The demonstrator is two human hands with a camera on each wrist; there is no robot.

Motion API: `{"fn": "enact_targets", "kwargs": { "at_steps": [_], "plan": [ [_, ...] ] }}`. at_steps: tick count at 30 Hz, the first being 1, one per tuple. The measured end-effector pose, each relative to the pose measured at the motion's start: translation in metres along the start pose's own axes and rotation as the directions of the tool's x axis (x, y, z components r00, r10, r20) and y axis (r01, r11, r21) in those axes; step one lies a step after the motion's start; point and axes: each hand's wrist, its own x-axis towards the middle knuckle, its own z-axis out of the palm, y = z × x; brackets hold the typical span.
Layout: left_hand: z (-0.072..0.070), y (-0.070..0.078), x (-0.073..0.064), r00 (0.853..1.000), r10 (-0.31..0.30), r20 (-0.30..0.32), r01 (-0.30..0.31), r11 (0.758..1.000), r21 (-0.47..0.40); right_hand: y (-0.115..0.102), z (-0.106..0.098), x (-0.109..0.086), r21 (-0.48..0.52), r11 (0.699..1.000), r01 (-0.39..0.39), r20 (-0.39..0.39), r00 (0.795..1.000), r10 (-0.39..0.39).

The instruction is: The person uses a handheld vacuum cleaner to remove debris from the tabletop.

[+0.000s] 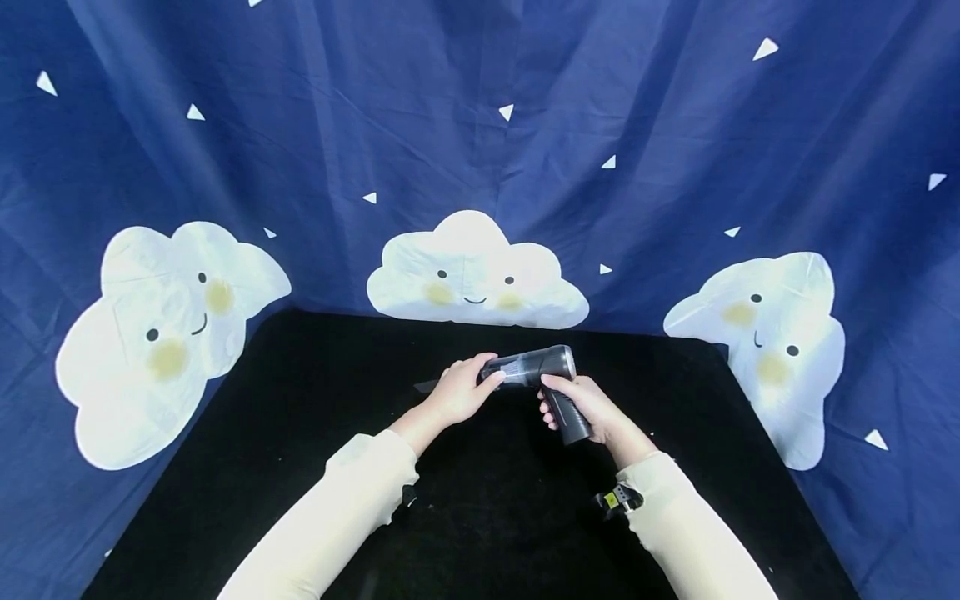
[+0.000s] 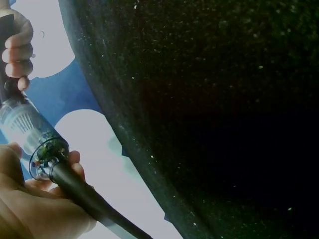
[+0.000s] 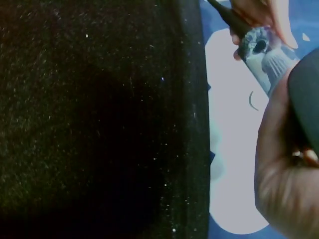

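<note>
A black handheld vacuum cleaner (image 1: 557, 361) with a clear dust cup (image 1: 517, 368) is held sideways above the black tabletop. My right hand (image 1: 588, 404) grips its ribbed handle (image 1: 567, 419), thumb near the top of the grip. At the front end, my left hand (image 1: 459, 390) holds the clear cup, thumb on one side and fingers on the other. The left wrist view shows a long dark nozzle (image 2: 94, 203) running out past that hand. Greenish bits (image 2: 50, 148) lie inside the cup near the nozzle, beside a pale ribbed filter (image 2: 22, 121).
The black table covering (image 1: 300, 433) carries scattered pale specks. Behind it hangs a blue curtain (image 1: 442, 108) with white cloud faces, one of them a cloud (image 1: 480, 267) directly beyond the table's back edge. A small device (image 1: 618, 500) is strapped at the right cuff.
</note>
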Motion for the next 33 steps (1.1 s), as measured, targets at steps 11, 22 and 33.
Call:
{"fn": "enact_targets", "kwargs": {
  "at_steps": [11,22,33],
  "plan": [
    [0.002,-0.003,-0.003,0.992,-0.127,0.003,0.127,0.991,0.050,0.012,0.015,0.006,-0.757,0.648,-0.080,-0.412,0.828,-0.380],
    [0.015,-0.021,0.000,0.977,-0.201,0.066,0.191,0.972,0.137,0.028,0.024,0.025,-0.869,0.467,-0.164,-0.347,0.874,-0.340],
    [0.022,-0.029,0.005,0.975,-0.215,0.061,0.201,0.962,0.187,0.038,0.026,0.036,-0.901,0.386,-0.198,-0.338,0.879,-0.337]
  ]
}}
